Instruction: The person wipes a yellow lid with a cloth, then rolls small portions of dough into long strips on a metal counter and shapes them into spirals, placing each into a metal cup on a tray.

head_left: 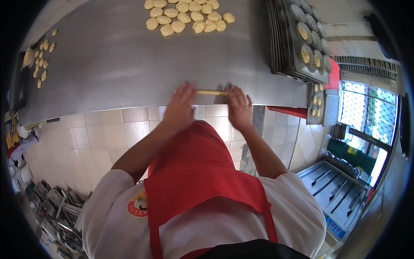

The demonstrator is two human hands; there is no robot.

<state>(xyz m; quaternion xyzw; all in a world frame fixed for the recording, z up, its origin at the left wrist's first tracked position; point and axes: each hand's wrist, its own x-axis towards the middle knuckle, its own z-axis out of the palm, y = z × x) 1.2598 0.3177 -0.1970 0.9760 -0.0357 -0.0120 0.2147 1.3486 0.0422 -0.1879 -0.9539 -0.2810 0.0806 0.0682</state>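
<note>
Metal table (pixel 120 69); tan rod (pixel 211 92), perhaps dough, ends hidden under both hands (pixel 183 103) (pixel 238 105).

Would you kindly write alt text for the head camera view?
A person's left hand and right hand are at either end of a thin tan rod over a metal table; dough pieces lie beyond, stacked trays at right, red apron below.

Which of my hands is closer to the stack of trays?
Right. Your right hand is to the left of the stack of trays and nearer you; your left hand is farther left, at the left end of the thin tan strip.
</note>
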